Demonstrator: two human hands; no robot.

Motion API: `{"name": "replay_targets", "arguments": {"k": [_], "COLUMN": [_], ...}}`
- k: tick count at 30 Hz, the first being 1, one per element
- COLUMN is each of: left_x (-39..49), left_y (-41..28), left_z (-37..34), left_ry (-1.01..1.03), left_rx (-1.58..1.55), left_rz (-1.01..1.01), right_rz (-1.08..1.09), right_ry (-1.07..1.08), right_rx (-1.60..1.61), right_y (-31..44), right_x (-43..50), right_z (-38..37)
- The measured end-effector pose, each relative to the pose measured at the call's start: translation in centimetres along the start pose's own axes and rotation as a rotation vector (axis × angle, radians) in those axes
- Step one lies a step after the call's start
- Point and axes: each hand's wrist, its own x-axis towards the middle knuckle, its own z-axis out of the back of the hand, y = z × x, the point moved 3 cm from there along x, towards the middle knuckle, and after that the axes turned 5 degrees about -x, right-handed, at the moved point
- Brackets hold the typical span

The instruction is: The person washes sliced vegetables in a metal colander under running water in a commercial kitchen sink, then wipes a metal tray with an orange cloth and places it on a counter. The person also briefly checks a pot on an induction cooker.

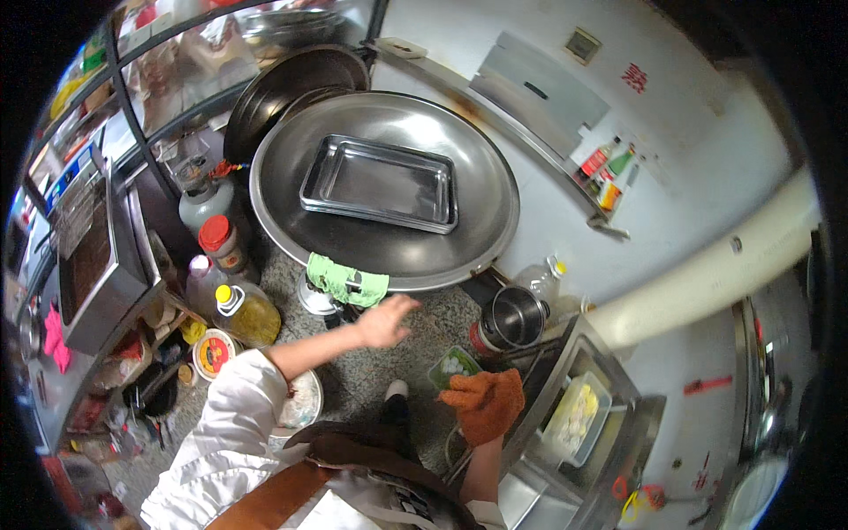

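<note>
My bare left hand [389, 322] reaches forward with its fingers apart and holds nothing that I can see. Just ahead of it, a light green cloth [331, 273] is wrapped around a handle at the near rim of a large steel wok [397, 262]. Stacked rectangular metal trays [391, 175] lie inside this wok. An orange fabric glove [490, 401] covers my right hand, low and to the right. Its fingers point left and look partly curled; whether they grip anything is unclear. Beyond the glove is a green plastic container [457, 366] with pale contents.
Left of me stand an oil jug [248, 315], a red-lidded jar [222, 244], a gas cylinder [205, 199] and a white bucket [305, 401]. To the right are a steel pot [513, 318] and a metal sink [583, 344] holding a plastic tub [580, 421]. A wall shelf [510, 132] runs behind the wok.
</note>
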Motion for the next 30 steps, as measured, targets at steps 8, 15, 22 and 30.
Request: {"name": "replay_targets", "arguments": {"k": [8,15,22,30], "left_x": [7.8,11.5,18.0,20.2], "left_y": [18.1,29.1,44.1,56.1], "left_z": [4.9,10.0,13.7,14.8], "left_ry": [-0.067,-0.037,-0.225,-0.268], "left_rx": [0.319,0.201,0.154,0.060], "left_rz": [0.504,0.906,1.132,1.332], "right_rz": [0.287,0.053,0.073,-0.012], "right_ry": [0.241,0.462,0.194,0.269], "right_rx": [0.026,0.177,0.299,0.401], "right_y": [-8.7,-12.1,-10.9,-10.5], "right_x": [12.2,19.4,28.5,32.9], "right_z": [-4.8,-12.4,-17.3,-26.5]}}
